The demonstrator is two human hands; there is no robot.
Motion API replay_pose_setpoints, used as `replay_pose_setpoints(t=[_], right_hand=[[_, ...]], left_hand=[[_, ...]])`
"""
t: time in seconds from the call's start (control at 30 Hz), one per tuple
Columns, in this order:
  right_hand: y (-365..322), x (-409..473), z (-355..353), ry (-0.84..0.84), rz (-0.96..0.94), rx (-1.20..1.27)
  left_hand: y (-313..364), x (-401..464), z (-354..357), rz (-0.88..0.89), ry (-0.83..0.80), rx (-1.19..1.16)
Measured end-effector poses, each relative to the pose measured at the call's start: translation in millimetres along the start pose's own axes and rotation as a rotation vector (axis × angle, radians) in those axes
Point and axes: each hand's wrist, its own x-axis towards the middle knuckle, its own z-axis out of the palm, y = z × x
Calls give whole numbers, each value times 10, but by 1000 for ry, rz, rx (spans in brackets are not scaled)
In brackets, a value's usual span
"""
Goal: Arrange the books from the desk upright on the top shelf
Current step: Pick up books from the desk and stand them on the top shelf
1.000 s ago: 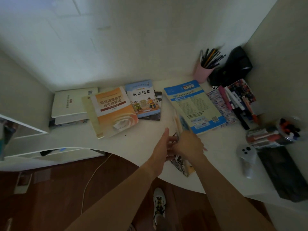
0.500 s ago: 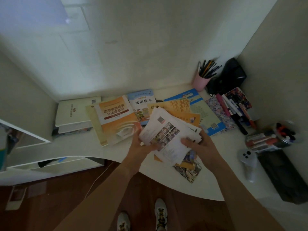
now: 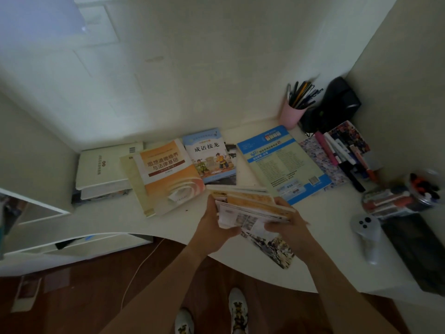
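There is only the head view. In the lower middle of the frame, both hands hold a small stack of thin books (image 3: 250, 206) just above the white desk (image 3: 325, 237). The left hand (image 3: 212, 227) grips the stack's left end, with its fingers curled under and round it. The right hand (image 3: 289, 225) grips the right end the same way.

These books look thin, light and bendy, so they may slide apart. Holding both ends and squeezing them together seems best.

More books lie flat on the desk. An orange book (image 3: 168, 172) and a blue picture book (image 3: 209, 155) are in the middle. A big blue and green book (image 3: 284, 162) is to the right. A thick white book (image 3: 103, 169) at the left looks heavy. The top shelf is not in view.
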Motion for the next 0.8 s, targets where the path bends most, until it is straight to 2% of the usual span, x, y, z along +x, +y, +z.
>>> replay_pose_setpoints(t=[0.2,0.4,0.57,0.8], right_hand=[[32,-102,50,192,-32,-31],[125,-170,73,248,-29,-16],[139,-210,192,347,76,54],[262,-60,137,254,83,30]], left_hand=[[11,34,247,113,66,5],[68,69,305,200,166,41],[-80,77,265,202,120,69],[-74,57,223,108,146,65]])
